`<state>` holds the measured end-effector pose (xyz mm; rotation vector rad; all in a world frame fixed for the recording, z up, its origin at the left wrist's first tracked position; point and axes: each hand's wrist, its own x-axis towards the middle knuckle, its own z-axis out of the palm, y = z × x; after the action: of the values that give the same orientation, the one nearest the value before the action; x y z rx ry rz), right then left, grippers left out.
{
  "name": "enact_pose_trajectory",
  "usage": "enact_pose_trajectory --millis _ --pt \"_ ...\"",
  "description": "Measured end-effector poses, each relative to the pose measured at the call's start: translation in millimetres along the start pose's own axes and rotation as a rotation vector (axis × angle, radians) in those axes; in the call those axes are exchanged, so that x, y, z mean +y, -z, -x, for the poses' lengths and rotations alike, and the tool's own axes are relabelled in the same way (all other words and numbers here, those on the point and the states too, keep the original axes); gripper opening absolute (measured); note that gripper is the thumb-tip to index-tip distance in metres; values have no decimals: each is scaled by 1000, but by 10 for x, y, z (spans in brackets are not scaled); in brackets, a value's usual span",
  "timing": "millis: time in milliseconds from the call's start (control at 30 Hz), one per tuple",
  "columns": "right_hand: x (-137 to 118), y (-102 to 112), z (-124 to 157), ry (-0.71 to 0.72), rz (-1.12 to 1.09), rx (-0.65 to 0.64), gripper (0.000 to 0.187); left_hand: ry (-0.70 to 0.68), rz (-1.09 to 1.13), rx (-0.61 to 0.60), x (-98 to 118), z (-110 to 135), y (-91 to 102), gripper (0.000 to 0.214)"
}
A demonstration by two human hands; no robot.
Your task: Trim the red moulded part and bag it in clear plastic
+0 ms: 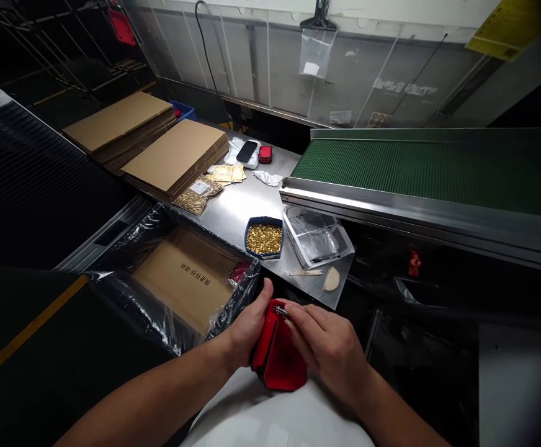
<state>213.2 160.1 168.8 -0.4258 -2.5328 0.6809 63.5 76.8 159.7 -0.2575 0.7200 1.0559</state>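
My left hand (247,329) grips the left side of a small red pouch-like case (277,357) held above my lap. My right hand (326,344) rests on the case's right side, with its fingertips pinched at a small metal part (280,310) on the top edge. A blue tray of small gold pieces (263,237) stands on the steel table (247,205) just beyond my hands.
A cardboard box lined with black plastic (184,279) sits at the left. Clear plastic bags (317,239), a small stick (305,272), flat cardboard stacks (172,152), a phone (247,151) and a bag of gold parts (198,195) lie on the table. A green conveyor belt (419,164) runs at the right.
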Motion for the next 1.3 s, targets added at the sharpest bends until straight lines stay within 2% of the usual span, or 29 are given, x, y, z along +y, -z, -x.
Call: enact_pose_trajectory --millis 133,300,500,633,800,1100,1200,1300 --pt "42 33 16 -62 21 -11 34 11 -4 -5 11 -4 16 77" --pt "49 51 -22 4 73 -68 31 30 13 -2 19 -7 18 75" --pt "20 49 -48 25 97 -46 29 52 12 15 23 -24 27 75" --pt "11 35 -41 42 80 -45 29 47 -9 -16 15 -29 57 77" --pt "38 20 4 29 46 51 35 54 2 -59 18 -29 64 83" --pt "55 10 -30 59 94 -3 34 79 11 -10 28 -27 42 81" --pt "37 10 -6 35 50 41 37 90 27 -32 26 -17 25 83" --pt "-15 32 31 -60 -67 172 38 79 86 -47 23 -5 17 84"
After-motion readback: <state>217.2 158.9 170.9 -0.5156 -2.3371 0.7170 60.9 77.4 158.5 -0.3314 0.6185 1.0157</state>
